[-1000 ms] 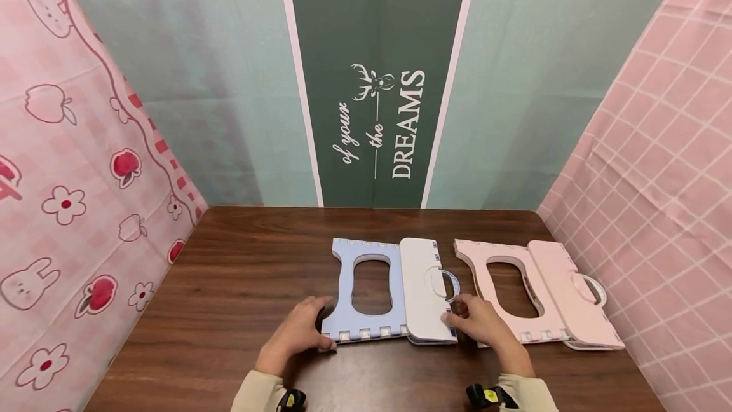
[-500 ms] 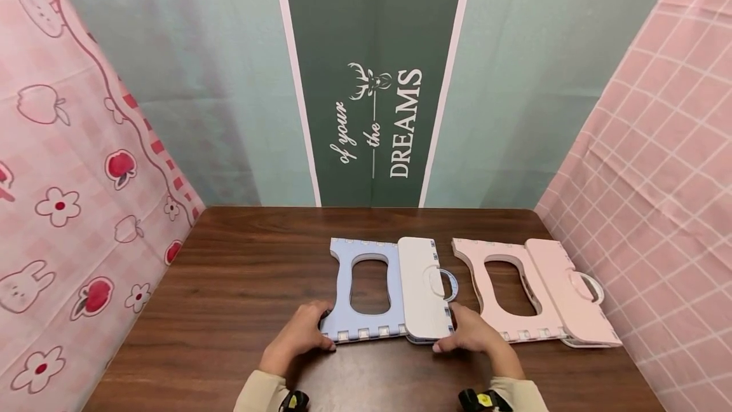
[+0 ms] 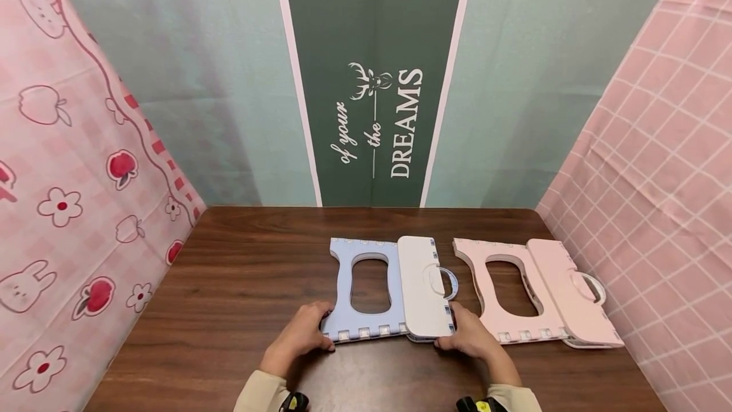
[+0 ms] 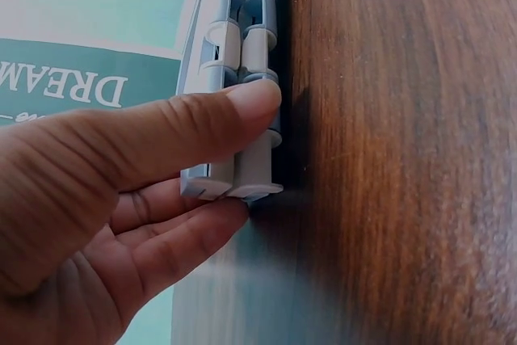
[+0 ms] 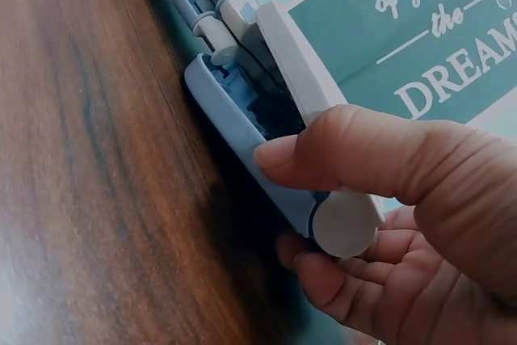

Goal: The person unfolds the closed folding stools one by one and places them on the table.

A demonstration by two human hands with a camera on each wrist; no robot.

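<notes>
A blue and white folding stool (image 3: 366, 323) lies folded flat on the table, its white top panel (image 3: 423, 285) to the right with a small loop handle (image 3: 450, 283). My left hand (image 3: 303, 332) grips its near left corner; in the left wrist view the thumb presses the hinged edge (image 4: 257, 50) and the other fingers curl beneath. At the near right corner my right hand (image 3: 471, 337) holds the white panel's end. The right wrist view shows that thumb on the blue rim (image 5: 234, 131), fingers curled around the rounded white end cap (image 5: 346, 224).
A pink folding stool (image 3: 497, 310), also folded flat, lies just right of my right hand. The brown wooden table (image 3: 246, 259) extends to the left. Patterned cloths hang at both sides, and a green lettered cloth (image 3: 377, 18) hangs behind.
My right hand has shifted slightly left and down, from the edge by the handle to the near right corner, and grips there. The left hand and both stools show hardly any movement.
</notes>
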